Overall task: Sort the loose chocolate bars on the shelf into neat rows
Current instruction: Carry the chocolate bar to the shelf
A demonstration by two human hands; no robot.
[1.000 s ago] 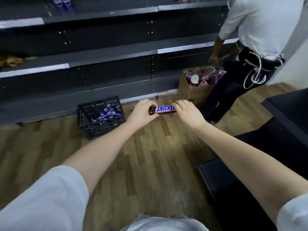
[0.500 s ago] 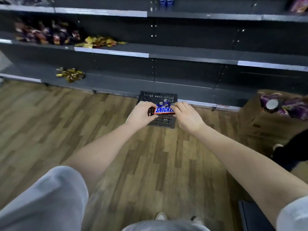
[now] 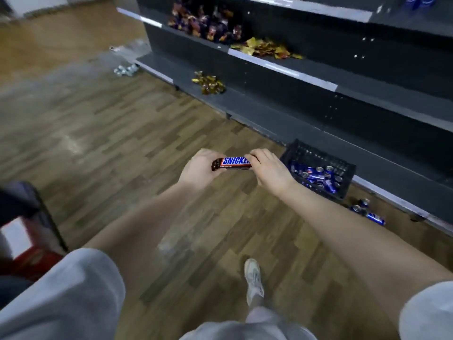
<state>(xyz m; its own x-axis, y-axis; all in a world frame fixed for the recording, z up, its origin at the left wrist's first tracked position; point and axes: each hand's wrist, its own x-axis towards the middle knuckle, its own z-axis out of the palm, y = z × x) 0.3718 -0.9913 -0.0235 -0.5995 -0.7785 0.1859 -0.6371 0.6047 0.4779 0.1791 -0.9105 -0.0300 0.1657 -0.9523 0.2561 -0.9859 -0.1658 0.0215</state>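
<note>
1. Head view: the left hand (image 3: 198, 168) and the right hand (image 3: 268, 168) still pinch the two ends of one Snickers bar (image 3: 235, 163), held level and label up over the wooden floor (image 3: 122, 133), well apart from the shelf unit (image 3: 306, 77)
2. Since half a second ago the view has swung left: the shelves now run slantwise at upper right, and the black crate (image 3: 291, 153) of blue cans (image 3: 316, 176) sits right of the hands, not behind them
3. The cardboard box has gone from view; a red box (image 3: 27, 256), a pale shoe (image 3: 254, 278) and loose cans (image 3: 367, 213) on the floor have come in
4. The right hand's fingers hide the label's last letters; the gold-wrapped sweets (image 3: 208, 83) and purple-wrapped sweets (image 3: 206, 23) on the shelves are too blurred to read
</note>
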